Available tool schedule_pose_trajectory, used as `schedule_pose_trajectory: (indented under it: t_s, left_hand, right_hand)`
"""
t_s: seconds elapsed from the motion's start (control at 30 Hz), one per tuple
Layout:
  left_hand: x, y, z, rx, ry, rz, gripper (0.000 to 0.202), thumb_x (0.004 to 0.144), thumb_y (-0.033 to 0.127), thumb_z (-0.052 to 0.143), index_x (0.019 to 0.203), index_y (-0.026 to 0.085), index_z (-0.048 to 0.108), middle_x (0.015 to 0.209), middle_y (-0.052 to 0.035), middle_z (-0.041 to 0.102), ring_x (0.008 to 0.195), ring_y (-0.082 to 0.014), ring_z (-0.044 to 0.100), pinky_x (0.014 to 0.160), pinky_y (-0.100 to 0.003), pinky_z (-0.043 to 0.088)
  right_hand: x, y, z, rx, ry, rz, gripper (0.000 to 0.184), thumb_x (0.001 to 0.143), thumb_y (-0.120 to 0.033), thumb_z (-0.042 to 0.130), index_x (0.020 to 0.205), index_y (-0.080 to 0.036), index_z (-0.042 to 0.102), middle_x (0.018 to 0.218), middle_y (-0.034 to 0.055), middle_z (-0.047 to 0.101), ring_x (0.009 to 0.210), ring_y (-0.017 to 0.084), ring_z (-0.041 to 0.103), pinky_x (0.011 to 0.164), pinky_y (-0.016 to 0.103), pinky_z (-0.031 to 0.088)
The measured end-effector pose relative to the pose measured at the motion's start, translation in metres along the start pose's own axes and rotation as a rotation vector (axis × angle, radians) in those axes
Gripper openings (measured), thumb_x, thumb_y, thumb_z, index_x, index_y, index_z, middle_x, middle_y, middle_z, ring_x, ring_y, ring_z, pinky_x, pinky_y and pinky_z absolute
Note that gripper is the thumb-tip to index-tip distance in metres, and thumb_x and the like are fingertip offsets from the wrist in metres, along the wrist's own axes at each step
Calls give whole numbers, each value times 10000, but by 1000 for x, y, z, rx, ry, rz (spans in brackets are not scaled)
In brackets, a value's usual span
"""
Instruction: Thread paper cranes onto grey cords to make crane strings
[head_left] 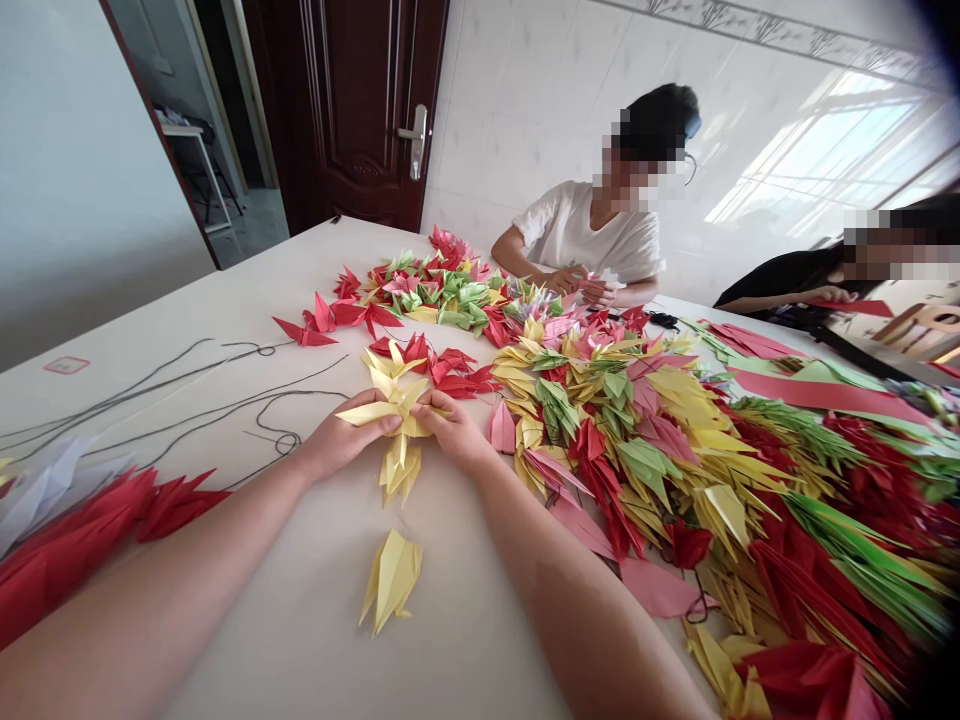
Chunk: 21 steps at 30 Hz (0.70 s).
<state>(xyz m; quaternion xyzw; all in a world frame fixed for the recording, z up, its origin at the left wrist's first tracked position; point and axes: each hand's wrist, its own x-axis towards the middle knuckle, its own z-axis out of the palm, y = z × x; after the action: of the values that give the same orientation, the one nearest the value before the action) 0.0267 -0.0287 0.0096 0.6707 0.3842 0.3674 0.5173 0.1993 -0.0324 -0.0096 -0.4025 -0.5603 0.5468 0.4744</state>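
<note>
Item: cluster of yellow origami cranes (pixel 396 440), pinched between left hand (pixel 349 437) and right hand (pixel 450 430), over white tabletop (pixel 472 620). Nearby: dark cord (pixel 225 415) at left; single yellow crane (pixel 391 578) nearer the person; heaped multicoloured paper cranes (pixel 637 450) at right.

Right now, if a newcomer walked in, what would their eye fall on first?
Heaps of red, yellow, green and pink origami cranes cover the right side of the white table. At the centre, the left hand and right hand hold yellow cranes; a co-worker sits beyond.
</note>
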Motion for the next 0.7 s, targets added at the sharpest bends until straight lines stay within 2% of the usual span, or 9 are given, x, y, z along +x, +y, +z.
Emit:
schedule_pose_trajectory:
  t_s: [0.2,0.37,0.7]
  left_hand:
    - [2,-3,0,-29,3,-1,266,722,435,597,826,193,561,802,-3,586,786,-174,543,703,-266,423]
    - [3,-8,-1,-69,39,-28,272,703,446,610,799,198,552,766,8,591,760,-178,548,686,-277,422]
    - [3,-3,0,-113,-1,-37,276,696,429,628,832,200,555,816,9,599,820,-182,560,744,-281,435]
  right_hand:
    - [-4,-6,1,-24,-1,-1,276,673,-403,638,728,-190,472,668,-56,445,602,73,423,583,211,341]
    - [-5,-8,1,-39,-75,30,354,594,-357,712,801,-209,466,720,-44,522,652,102,518,636,246,420]
    - [-3,-4,2,-16,-33,61,328,627,-415,676,780,-198,484,733,-33,533,674,103,524,672,259,439]
